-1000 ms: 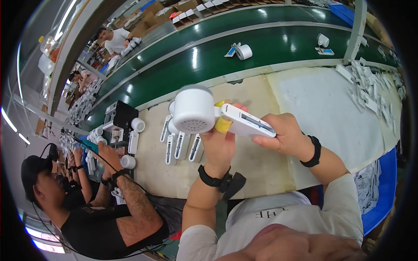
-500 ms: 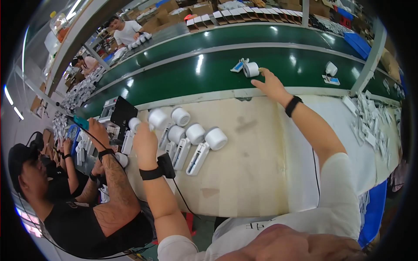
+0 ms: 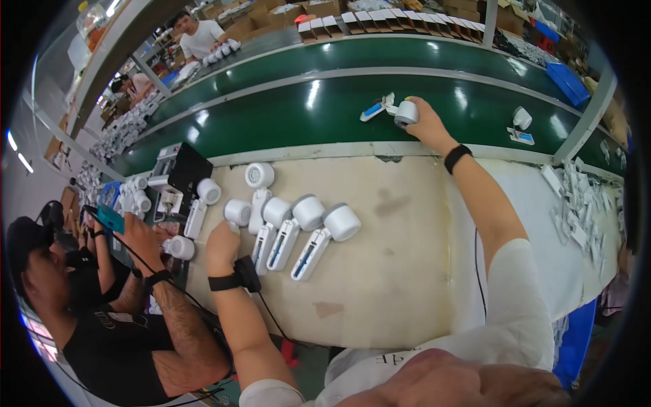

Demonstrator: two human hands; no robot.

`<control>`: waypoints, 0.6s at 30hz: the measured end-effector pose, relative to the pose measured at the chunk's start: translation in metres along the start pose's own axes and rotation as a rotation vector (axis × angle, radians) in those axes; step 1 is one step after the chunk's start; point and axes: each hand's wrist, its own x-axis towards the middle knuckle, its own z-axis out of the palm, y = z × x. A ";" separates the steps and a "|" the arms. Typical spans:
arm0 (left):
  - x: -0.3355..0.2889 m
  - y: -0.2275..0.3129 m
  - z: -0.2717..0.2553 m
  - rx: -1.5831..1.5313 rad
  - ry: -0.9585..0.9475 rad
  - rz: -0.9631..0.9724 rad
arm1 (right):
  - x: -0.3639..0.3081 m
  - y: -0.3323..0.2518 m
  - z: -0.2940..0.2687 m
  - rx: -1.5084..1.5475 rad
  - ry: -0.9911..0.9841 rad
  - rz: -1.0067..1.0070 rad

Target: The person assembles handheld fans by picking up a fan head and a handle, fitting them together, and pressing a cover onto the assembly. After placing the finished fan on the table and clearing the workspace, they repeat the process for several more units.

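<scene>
My right hand (image 3: 428, 126) is closed around the round head of a white handheld fan (image 3: 406, 113) on the green conveyor belt. Its open handle, with a blue part inside, reaches off to the left. My left hand (image 3: 222, 249) is closed at another white fan (image 3: 237, 211), right below its head; my fingers and the handle are mostly hidden. Beside it, one fan lies with its grille up (image 3: 259, 175). Several more fans (image 3: 306, 211) lie in a slanted row on the beige table (image 3: 386, 271), handles toward me, with blue parts showing in them.
Another fan (image 3: 521, 119) rides the belt (image 3: 339, 125) at right. White handle parts (image 3: 576, 210) are heaped on the table's right end. To the left stands a black machine (image 3: 183, 173); a co-worker there holds a teal tool (image 3: 110, 218). A metal post (image 3: 588, 112) rises at right.
My right hand has closed on the fan on the belt, which has turned slightly. My left hand has come down toward me with a fan, and one fan now lies grille up.
</scene>
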 end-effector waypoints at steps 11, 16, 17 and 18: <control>-0.075 0.198 0.018 -1.608 -0.462 0.709 | -0.155 -0.089 -0.071 0.750 -0.172 -0.097; -0.110 0.258 0.026 -1.949 -1.047 0.446 | -0.194 -0.081 -0.078 0.557 -0.016 -0.021; -0.113 0.263 0.029 -1.991 -1.009 0.384 | -0.200 -0.079 -0.081 0.508 -0.013 -0.015; -0.115 0.266 0.031 -2.032 -0.968 0.321 | -0.204 -0.078 -0.084 0.460 -0.011 -0.010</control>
